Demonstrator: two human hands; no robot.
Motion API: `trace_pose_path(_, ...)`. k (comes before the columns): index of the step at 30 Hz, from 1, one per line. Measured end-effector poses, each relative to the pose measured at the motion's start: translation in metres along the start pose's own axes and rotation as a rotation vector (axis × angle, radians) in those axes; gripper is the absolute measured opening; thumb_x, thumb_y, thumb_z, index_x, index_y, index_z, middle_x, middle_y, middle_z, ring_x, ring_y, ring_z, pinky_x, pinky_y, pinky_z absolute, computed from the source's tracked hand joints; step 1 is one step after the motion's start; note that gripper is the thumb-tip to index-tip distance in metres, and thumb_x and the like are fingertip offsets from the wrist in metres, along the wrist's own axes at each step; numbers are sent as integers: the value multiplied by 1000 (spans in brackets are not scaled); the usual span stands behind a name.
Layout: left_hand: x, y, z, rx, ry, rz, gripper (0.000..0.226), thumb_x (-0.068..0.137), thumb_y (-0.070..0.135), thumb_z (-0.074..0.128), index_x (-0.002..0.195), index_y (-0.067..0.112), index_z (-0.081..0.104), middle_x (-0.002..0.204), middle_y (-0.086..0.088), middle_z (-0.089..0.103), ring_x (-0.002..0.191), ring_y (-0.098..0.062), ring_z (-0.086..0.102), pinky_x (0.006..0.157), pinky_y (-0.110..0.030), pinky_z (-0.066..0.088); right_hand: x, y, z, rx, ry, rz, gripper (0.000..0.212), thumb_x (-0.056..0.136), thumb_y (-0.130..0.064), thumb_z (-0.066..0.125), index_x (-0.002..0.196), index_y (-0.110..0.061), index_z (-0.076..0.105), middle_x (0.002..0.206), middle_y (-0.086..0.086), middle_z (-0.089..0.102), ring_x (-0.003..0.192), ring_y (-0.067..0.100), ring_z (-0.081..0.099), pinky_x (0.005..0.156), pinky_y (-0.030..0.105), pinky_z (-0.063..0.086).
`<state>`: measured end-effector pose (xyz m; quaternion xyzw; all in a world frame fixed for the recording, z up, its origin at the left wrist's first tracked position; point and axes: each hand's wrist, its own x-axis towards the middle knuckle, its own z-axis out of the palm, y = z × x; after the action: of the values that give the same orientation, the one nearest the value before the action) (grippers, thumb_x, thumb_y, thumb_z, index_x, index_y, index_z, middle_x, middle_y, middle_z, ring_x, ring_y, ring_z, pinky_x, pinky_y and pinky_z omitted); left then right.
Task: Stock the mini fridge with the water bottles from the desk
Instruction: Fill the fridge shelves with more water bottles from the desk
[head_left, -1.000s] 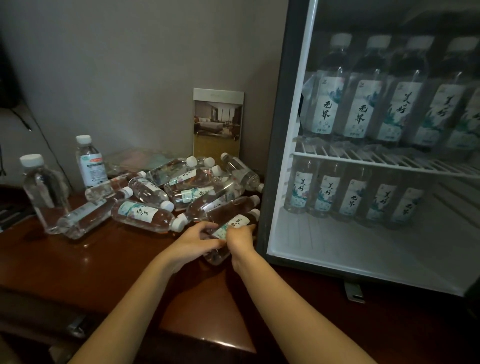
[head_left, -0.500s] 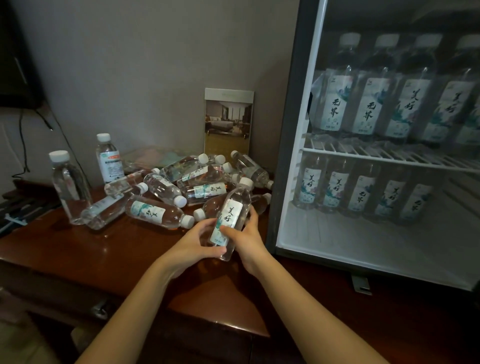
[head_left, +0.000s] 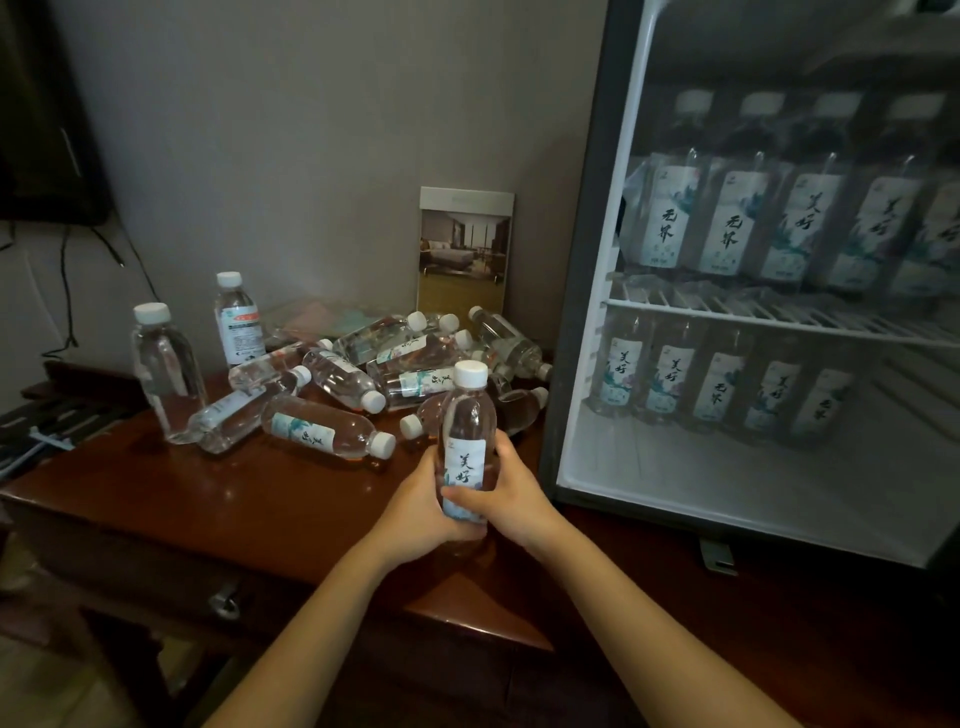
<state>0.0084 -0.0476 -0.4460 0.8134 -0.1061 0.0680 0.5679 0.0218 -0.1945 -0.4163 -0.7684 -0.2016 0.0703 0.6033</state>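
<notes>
Dark-framed, white-lined mini fridge (head_left: 574, 312): front seems open, dim inside; bottles line the back of both levels. Left of fridge, red-brown wooden worktop (head_left: 208, 499) w/ heap of clear plastic bottles (head_left: 322, 431). Clear white-capped, pale-labelled water bottle (head_left: 464, 415) is upright, long axis vertical, just left of fridge's lower corner. Its lower half is gripped by left hand (head_left: 415, 506) & right hand (head_left: 519, 493), fingers curled round; right hand nearer fridge.

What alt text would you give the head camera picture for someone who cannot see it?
A person's left hand and right hand grip one upright water bottle at a wooden desk, beside a mini fridge whose two levels already hold rows of bottles. A heap of bottles lies behind on the desk.
</notes>
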Motion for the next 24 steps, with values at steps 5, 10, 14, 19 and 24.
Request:
trace_pose_path(5, -8, 11, 10, 46, -82, 31, 93, 51, 25, 89, 129, 37, 40, 119, 18, 60, 110, 3, 57, 94, -30, 51, -21, 3, -8, -28, 93, -36, 69, 71, -20, 79, 127, -32, 41, 113, -14, 61, 102, -4, 59, 81, 17, 52)
trace_pose_path(10, -11, 27, -2, 195, -173, 53, 82, 61, 26, 85, 132, 29, 45, 130, 8, 52, 124, -9, 47, 107, -35, 37, -33, 9, -15, 11, 159, -34, 66, 71, -17, 80, 125, -27, 43, 113, -7, 63, 103, 6, 62, 87, 27, 54)
trace_pose_path(14, -11, 19, -79, 862, 275, -14, 81, 68, 15, 68, 139, 38, 37, 153, -4, 22, 141, -30, 8, 113, -50, 9, -40, 14, -21, 51, 154, 14, 68, 72, -23, 79, 126, -34, 38, 113, -12, 60, 102, 4, 59, 81, 23, 54)
trace_pose_path(19, -12, -8, -119, 1094, 177, -368, 64, 82, 26, 66, 137, 39, 35, 157, -4, 9, 143, -36, -7, 105, -71, 6, -39, 10, -16, 75, 130, -18, 66, 75, -17, 77, 125, -35, 39, 110, -13, 61, 95, 0, 62, 68, 14, 53)
trace_pose_path(24, -15, -26, -118, 1143, 286, -246, 51, 80, 22, 65, 126, 28, 45, 135, 2, 44, 137, -26, 22, 98, -73, 23, -36, 14, -9, 28, 94, -60, 64, 76, -19, 75, 121, -44, 36, 113, -10, 62, 98, 2, 64, 72, 17, 54)
